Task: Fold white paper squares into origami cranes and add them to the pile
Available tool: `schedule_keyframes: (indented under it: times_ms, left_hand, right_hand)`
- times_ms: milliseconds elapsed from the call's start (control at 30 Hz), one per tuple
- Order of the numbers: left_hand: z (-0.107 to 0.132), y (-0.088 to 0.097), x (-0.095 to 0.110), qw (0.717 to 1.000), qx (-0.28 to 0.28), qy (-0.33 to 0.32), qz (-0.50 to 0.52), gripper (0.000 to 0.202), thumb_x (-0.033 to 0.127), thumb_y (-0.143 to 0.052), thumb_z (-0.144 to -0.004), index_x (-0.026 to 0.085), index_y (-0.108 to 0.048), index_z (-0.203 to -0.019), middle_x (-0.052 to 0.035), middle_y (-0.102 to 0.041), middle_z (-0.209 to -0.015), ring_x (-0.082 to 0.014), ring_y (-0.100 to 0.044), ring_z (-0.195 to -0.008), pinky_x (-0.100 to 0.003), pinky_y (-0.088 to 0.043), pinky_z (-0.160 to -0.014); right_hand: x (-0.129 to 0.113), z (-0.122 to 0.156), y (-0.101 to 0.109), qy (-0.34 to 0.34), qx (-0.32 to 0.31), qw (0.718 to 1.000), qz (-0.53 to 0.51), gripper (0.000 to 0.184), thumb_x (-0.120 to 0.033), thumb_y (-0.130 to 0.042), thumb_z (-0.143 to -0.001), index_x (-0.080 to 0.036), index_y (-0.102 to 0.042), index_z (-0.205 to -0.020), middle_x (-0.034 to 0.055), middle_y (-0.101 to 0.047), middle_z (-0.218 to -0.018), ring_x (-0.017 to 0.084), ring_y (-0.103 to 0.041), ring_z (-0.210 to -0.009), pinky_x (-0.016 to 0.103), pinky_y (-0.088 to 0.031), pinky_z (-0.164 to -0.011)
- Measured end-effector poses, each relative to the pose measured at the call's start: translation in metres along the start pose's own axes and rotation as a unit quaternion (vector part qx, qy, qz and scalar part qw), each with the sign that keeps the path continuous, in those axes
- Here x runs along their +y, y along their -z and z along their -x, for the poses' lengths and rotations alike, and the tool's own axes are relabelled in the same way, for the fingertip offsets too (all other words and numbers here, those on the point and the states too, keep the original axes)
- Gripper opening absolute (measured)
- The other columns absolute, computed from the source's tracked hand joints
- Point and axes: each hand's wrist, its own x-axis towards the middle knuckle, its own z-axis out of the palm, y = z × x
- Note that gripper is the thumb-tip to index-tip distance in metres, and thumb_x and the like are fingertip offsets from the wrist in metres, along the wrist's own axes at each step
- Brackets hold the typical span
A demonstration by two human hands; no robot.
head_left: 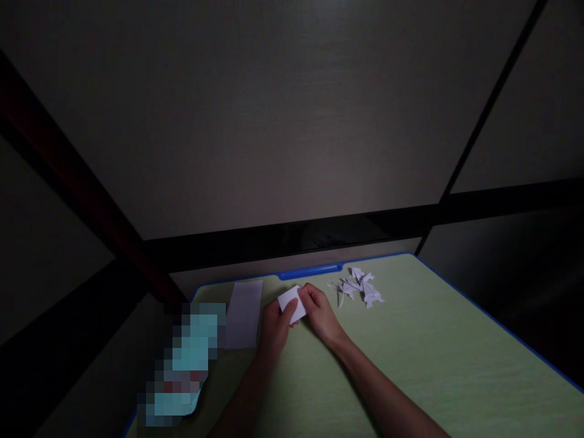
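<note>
A small folded piece of white paper (292,302) is held above the table, tilted, between both hands. My left hand (275,322) grips its lower left side, the thumb lying across its face. At its upper right edge, my right hand (320,309) pinches the paper between thumb and fingers. Fingertips of the left hand show just under the paper; the rest of the underside is hidden. To the right of my hands lies a small cluster of folded white paper figures (370,292), with thin paper strips beside them.
The green table (438,353) has a blue rim and a blue pen groove (310,272) at its far edge. A stack of white paper sheets (244,316) lies left of my hands. Nearer left is a pixelated bluish object (187,365). A panelled wall (292,121) stands behind.
</note>
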Motion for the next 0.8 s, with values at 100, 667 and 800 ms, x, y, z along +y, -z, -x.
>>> schedule_keyframes:
  times_ms: [100,667,800]
  left_hand:
    - [0.0012,-0.0019,0.0006,1.0,-0.014,0.005,0.012,0.025,0.034,-0.065,-0.052,0.011,-0.057,-0.047,0.0023,-0.048,-0.036,-0.0082,-0.041,-0.035,-0.018,-0.028,-0.035]
    - [0.001,-0.0011,0.0002,0.999,-0.029,0.012,0.038,0.03,0.039,-0.065,-0.05,0.01,-0.056,-0.049,0.0017,-0.048,-0.037,-0.008,-0.04,-0.035,-0.018,-0.029,-0.035]
    - [0.0004,-0.0021,-0.0027,0.999,-0.025,0.011,0.031,0.031,0.04,-0.063,-0.05,0.01,-0.056,-0.049,0.0016,-0.048,-0.037,-0.0077,-0.04,-0.034,-0.018,-0.03,-0.034]
  right_hand:
    - [0.0007,0.0,0.0002,0.005,0.017,1.0,0.001,0.033,-0.044,-0.052,-0.07,-0.019,-0.037,-0.054,-0.0067,-0.04,-0.045,0.008,-0.038,-0.04,0.019,-0.028,-0.038]
    - [0.0002,-0.0052,0.0083,-0.018,-0.023,0.998,-0.062,0.035,-0.046,-0.059,-0.064,-0.017,-0.042,-0.054,-0.0053,-0.046,-0.044,0.008,-0.043,-0.038,0.02,-0.032,-0.039]
    - [0.0016,-0.0051,0.0089,-0.01,-0.022,0.998,-0.051,0.036,-0.045,-0.058,-0.066,-0.017,-0.039,-0.053,-0.006,-0.043,-0.043,0.007,-0.04,-0.038,0.019,-0.03,-0.039]
